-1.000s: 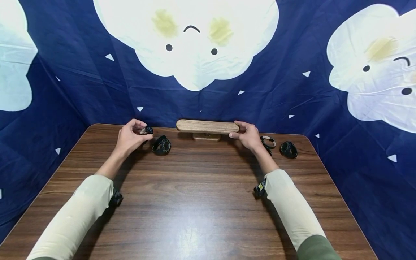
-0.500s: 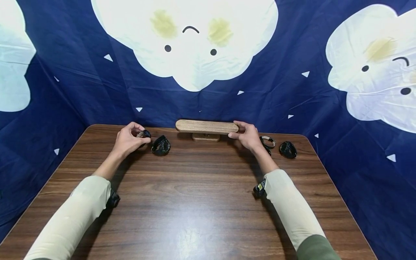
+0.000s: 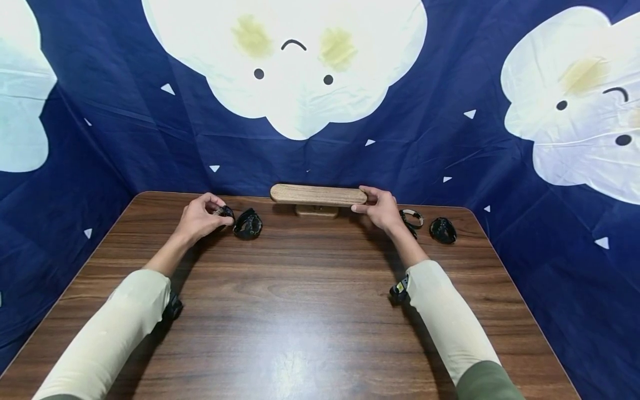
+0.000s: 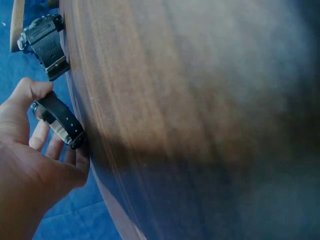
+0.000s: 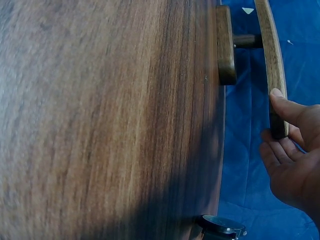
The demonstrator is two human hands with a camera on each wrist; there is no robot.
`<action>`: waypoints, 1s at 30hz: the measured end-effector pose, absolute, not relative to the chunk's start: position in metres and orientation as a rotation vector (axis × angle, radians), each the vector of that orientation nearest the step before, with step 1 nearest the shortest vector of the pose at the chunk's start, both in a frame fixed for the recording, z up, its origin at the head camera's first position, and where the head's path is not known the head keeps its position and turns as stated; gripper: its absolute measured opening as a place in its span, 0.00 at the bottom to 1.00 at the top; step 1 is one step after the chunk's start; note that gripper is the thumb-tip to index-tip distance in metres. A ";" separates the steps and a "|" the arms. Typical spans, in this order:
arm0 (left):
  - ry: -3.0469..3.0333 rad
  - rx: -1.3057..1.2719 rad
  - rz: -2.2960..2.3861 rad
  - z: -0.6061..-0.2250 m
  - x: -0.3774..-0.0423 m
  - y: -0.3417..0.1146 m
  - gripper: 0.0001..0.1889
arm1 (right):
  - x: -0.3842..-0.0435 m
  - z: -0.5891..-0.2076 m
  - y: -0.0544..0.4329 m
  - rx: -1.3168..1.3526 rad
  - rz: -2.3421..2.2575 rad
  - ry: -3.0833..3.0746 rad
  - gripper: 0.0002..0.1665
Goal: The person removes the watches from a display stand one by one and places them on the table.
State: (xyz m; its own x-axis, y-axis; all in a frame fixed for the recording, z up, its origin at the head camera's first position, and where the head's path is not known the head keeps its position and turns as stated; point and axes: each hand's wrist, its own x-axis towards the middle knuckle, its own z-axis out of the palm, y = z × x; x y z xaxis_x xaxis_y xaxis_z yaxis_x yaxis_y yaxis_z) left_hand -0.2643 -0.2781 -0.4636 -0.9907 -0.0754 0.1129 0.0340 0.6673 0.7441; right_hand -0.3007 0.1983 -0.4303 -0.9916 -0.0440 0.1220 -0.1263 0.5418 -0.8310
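Observation:
My left hand pinches a dark wristwatch between thumb and fingers at the back left of the table. In the left wrist view that watch shows a black strap with holes, its lower end by the tabletop. Just right of it a second black watch stands on its strap loop. A wooden T-shaped display stand with a long rounded bar is at the middle of the back edge. My right hand grips the bar's right end, thumb on the near side and fingers beyond.
Right of the stand, a watch with a pale inner band, partly behind my right wrist, and another black watch lie on the brown wooden table. A blue cloth with cloud prints hangs behind the back edge.
My left hand has lowered the watch toward the tabletop, first a little left, then slightly right toward the second watch. The right hand and the stand keep their place.

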 end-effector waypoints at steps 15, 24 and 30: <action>-2.815 0.032 -1.223 -0.465 -0.267 -0.282 0.26 | -0.302 -0.432 0.199 0.161 1.444 -2.695 0.41; -2.835 0.022 -1.237 -0.467 -0.267 -0.287 0.27 | -0.301 -0.430 0.199 0.156 1.430 -2.698 0.41; -2.848 0.021 -1.241 -0.467 -0.266 -0.291 0.27 | -0.301 -0.429 0.199 0.154 1.418 -2.702 0.41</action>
State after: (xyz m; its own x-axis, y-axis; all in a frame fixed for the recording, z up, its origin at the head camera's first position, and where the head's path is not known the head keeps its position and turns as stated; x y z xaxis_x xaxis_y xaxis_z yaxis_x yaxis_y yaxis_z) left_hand -0.2662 -0.2908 -0.4667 -0.9993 -0.0262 0.0263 0.0014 0.6809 0.7324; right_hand -0.3012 0.1991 -0.4295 -0.9912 -0.0492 0.1228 -0.1291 0.5649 -0.8150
